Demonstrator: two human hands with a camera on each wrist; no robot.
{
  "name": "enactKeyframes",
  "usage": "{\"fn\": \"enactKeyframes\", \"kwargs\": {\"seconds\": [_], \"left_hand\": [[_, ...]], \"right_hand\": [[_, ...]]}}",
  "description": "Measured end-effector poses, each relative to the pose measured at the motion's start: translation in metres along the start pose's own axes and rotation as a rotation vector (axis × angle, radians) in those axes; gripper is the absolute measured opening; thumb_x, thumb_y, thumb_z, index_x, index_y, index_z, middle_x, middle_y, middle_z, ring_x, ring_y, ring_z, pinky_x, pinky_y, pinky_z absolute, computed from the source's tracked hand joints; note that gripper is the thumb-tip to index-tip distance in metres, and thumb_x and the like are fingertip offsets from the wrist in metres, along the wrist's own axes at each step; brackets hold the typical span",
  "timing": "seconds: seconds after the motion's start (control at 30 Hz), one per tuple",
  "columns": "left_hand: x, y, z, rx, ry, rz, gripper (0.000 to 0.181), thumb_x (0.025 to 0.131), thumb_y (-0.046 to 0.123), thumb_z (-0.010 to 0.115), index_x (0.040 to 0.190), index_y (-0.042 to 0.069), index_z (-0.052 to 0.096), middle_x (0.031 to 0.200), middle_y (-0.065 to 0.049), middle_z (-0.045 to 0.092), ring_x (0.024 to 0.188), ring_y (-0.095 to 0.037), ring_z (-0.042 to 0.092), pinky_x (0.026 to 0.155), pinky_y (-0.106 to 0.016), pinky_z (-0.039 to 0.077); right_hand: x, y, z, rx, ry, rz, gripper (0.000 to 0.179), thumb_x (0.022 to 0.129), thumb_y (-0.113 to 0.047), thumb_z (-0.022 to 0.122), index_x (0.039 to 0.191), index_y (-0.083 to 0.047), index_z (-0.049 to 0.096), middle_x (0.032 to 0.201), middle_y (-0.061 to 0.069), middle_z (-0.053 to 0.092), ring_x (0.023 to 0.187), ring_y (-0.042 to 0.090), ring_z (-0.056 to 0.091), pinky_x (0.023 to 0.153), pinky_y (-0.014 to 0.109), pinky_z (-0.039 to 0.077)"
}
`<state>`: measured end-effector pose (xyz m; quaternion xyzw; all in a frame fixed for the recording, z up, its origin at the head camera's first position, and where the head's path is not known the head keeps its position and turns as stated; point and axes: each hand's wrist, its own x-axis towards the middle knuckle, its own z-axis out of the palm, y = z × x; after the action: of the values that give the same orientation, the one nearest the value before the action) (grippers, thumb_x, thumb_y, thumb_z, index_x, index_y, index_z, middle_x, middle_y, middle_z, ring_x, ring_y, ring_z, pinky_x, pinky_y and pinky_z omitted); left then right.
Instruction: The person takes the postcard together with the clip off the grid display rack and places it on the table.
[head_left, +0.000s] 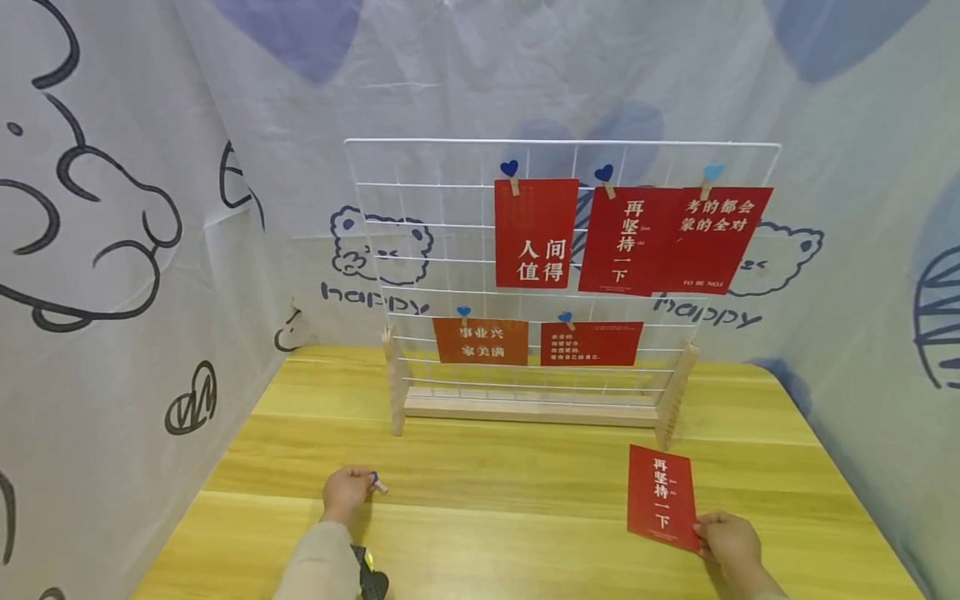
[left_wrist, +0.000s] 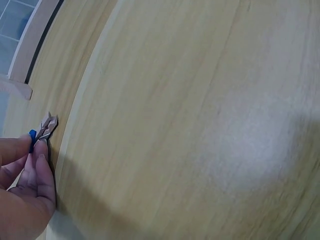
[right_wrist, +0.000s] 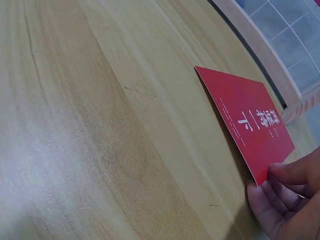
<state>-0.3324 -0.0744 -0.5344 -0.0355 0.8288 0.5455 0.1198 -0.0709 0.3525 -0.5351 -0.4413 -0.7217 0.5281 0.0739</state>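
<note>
Holding blue-heart clip (head_left: 381,485) in left hand (head_left: 347,492), front-left of wire rack (head_left: 525,412), pinched at heart end between thumb and fingers, likely to leave wooden tip free. On rack: cards (head_left: 536,221) clipped face out, presumably for reading. Gripping red card (head_left: 660,500) in right hand (head_left: 730,542) in front of rack's right foot (head_left: 666,435), pinched at lower right corner, likely to keep print uncovered. Below: wood-grain table (head_left: 510,500). Around: doodled fabric walls (head_left: 262,125).
</note>
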Motion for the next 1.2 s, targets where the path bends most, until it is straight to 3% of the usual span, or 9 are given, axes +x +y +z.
{"fn": "enactKeyframes", "kwargs": {"seconds": [0.13, 0.33, 0.63, 0.87, 1.07, 1.2], "left_hand": [[-0.002, 0.001, -0.003, 0.038, -0.012, -0.006, 0.02, 0.083, 0.002, 0.048, 0.092, -0.015, 0.055, 0.075, -0.011, 0.059, 0.069, -0.018, 0.054, 0.059, -0.023, 0.044], [-0.003, 0.006, -0.005, 0.013, -0.092, -0.009, 0.03, 0.086, 0.008, 0.043, 0.1, -0.018, 0.05, 0.08, -0.015, 0.057, 0.072, -0.02, 0.053, 0.065, -0.031, 0.047], [-0.005, 0.011, -0.015, -0.008, -0.209, -0.015, 0.036, 0.089, 0.01, 0.038, 0.109, -0.02, 0.042, 0.107, -0.033, 0.047, 0.095, -0.039, 0.05, 0.081, -0.042, 0.043], [-0.009, 0.016, -0.023, -0.002, -0.241, -0.027, 0.038, 0.089, 0.013, 0.036, 0.114, -0.017, 0.041, 0.11, -0.031, 0.046, 0.1, -0.039, 0.046, 0.085, -0.045, 0.039], [-0.009, 0.025, -0.025, -0.036, -0.302, -0.013, 0.041, 0.09, 0.013, 0.036, 0.116, -0.018, 0.037, 0.118, -0.034, 0.039, 0.109, -0.043, 0.039, 0.09, -0.046, 0.034], [-0.009, 0.036, -0.025, 0.001, -0.332, 0.013, 0.044, 0.091, 0.018, 0.036, 0.118, -0.017, 0.035, 0.121, -0.033, 0.036, 0.111, -0.042, 0.037, 0.091, -0.045, 0.033]], "right_hand": [[0.0, 0.001, 0.001, 0.003, 0.023, 0.035, 0.023, 0.081, 0.002, 0.047, 0.094, 0.021, 0.049, 0.062, 0.007, 0.055, 0.051, 0.012, 0.052, 0.05, 0.027, 0.049], [-0.001, -0.003, -0.001, 0.042, 0.027, 0.048, 0.028, 0.08, 0.001, 0.045, 0.097, 0.023, 0.047, 0.059, 0.007, 0.054, 0.049, 0.012, 0.054, 0.05, 0.027, 0.05], [0.006, 0.006, -0.008, 0.128, -0.085, 0.044, 0.032, 0.08, -0.004, 0.047, 0.098, 0.023, 0.045, 0.062, 0.006, 0.053, 0.053, 0.012, 0.054, 0.054, 0.027, 0.05], [0.007, 0.006, -0.01, 0.134, -0.119, 0.006, 0.038, 0.086, -0.009, 0.043, 0.105, 0.023, 0.041, 0.07, 0.006, 0.056, 0.061, 0.012, 0.053, 0.058, 0.025, 0.05], [0.005, -0.002, -0.008, 0.23, -0.135, 0.003, 0.038, 0.087, -0.011, 0.043, 0.108, 0.021, 0.039, 0.07, 0.006, 0.056, 0.063, 0.012, 0.054, 0.059, 0.024, 0.05], [0.005, -0.01, -0.007, 0.291, -0.163, 0.003, 0.041, 0.087, -0.013, 0.045, 0.112, 0.019, 0.036, 0.074, 0.006, 0.056, 0.065, 0.012, 0.054, 0.06, 0.024, 0.05]]}}
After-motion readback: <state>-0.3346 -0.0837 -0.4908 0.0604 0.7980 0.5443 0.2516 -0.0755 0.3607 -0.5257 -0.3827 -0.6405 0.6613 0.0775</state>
